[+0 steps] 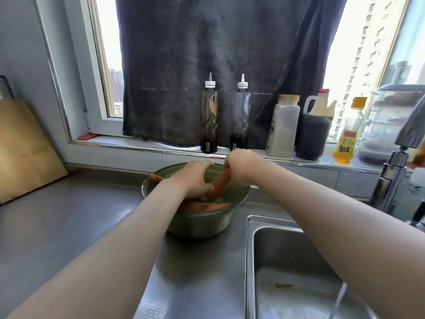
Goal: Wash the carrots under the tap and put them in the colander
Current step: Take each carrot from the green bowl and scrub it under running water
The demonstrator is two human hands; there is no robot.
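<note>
A green colander (202, 221) stands on the steel counter just left of the sink. Over it, my right hand (241, 168) grips the upper end of an orange carrot (218, 184) that slants down into the bowl. My left hand (195, 178) curls around the lower part of the same carrot. More carrots lie inside, one along the bottom (202, 206) and one poking over the left rim (156, 177). The tap (391, 180) rises at the right, and a thin stream of water (340, 298) falls into the sink.
The steel sink (287, 261) opens at lower right. Several bottles (208, 116) line the windowsill behind the colander, under a dark hanging towel (207, 65). A wooden cutting board (25, 148) leans at the far left.
</note>
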